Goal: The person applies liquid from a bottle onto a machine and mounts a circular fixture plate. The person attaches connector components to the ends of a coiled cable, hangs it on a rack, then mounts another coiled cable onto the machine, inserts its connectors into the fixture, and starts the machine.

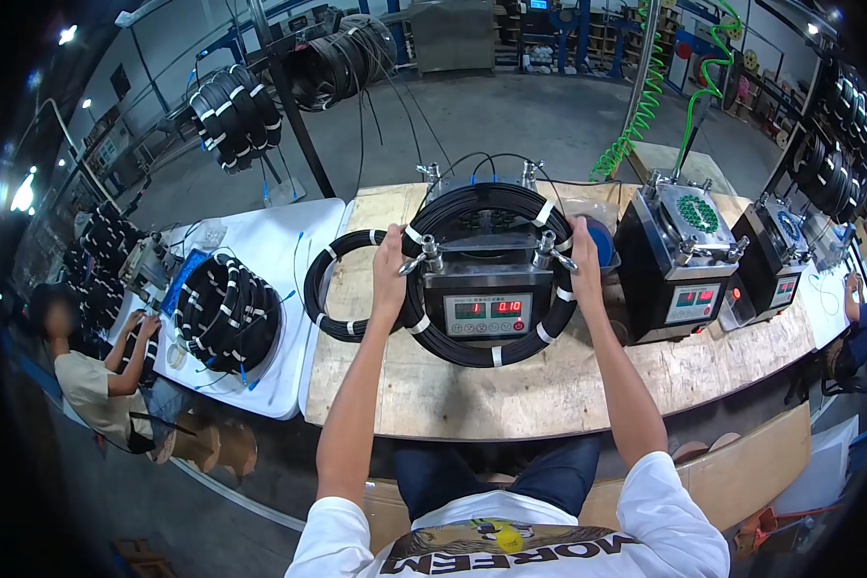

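A large coil of black cable point(458, 351), bound with white tape bands, stands tilted up in front of a black machine with a lit red-digit panel point(488, 328). My left hand point(389, 275) is closed around the coil's left side. Its right side is gripped by my right hand point(586, 262). Metal clamp levers point(432, 254) on the machine's top show inside the ring. Just left of my left hand, a smaller taped coil of black cable point(326, 316) lies on the plywood table point(472, 409), partly hidden behind my wrist.
To the right stand two similar machines point(671, 275) point(776, 250) with green and blue parts on top. A blue round item point(600, 243) sits beside my right hand. Stacked cable coils point(223, 318) lie on the white table point(277, 385) at left, where another person point(101, 380) works.
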Motion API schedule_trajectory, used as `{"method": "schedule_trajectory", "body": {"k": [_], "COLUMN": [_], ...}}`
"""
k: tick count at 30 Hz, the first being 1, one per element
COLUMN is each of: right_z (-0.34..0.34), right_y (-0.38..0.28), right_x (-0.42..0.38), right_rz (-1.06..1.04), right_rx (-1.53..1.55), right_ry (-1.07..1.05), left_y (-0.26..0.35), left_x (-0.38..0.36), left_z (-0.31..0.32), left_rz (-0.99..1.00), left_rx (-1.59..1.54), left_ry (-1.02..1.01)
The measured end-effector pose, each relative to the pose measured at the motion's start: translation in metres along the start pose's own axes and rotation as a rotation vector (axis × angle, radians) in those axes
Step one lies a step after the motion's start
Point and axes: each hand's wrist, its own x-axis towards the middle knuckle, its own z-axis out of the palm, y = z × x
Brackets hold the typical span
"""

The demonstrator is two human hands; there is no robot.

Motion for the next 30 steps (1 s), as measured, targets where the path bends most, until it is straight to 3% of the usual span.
{"method": "schedule_trajectory", "body": {"k": [2, 5, 6, 10, 13, 17, 22, 30], "right_z": [-0.003, -0.003, -0.001, 0.001, 0.001, 0.002, 0.000, 0.011], "right_y": [0.007, 0.019, 0.016, 0.010, 0.019, 0.010, 0.016, 0.016], "right_x": [-0.009, -0.013, -0.014, -0.015, -0.013, -0.017, -0.016, -0.061], "right_rz": [0.074, 0.112, 0.112, 0.140, 0.144, 0.152, 0.042, -0.021], "right_rx": [0.184, 0.288, 0.295, 0.330, 0.297, 0.279, 0.179, 0.184], "right_ry": [-0.055, -0.054, -0.045, -0.034, -0.009, 0.026, 0.043, 0.206], "left_y": [-0.007, -0.001, -0.001, 0.001, -0.023, -0.039, -0.039, -0.031], "left_x": [-0.010, -0.016, -0.016, -0.013, -0.030, -0.057, -0.057, -0.056], "left_z": [0.006, -0.005, 0.001, -0.012, -0.016, 0.000, 0.016, 0.021], "left_rz": [0.116, -0.251, -0.188, -0.327, -0.537, -0.367, -0.119, -0.114], "left_rx": [0.016, -0.068, -0.108, -0.136, -0.568, -0.736, -0.290, -0.249], "left_ry": [0.146, -0.046, 0.014, -0.158, -0.069, 0.148, 0.301, 0.314]}}
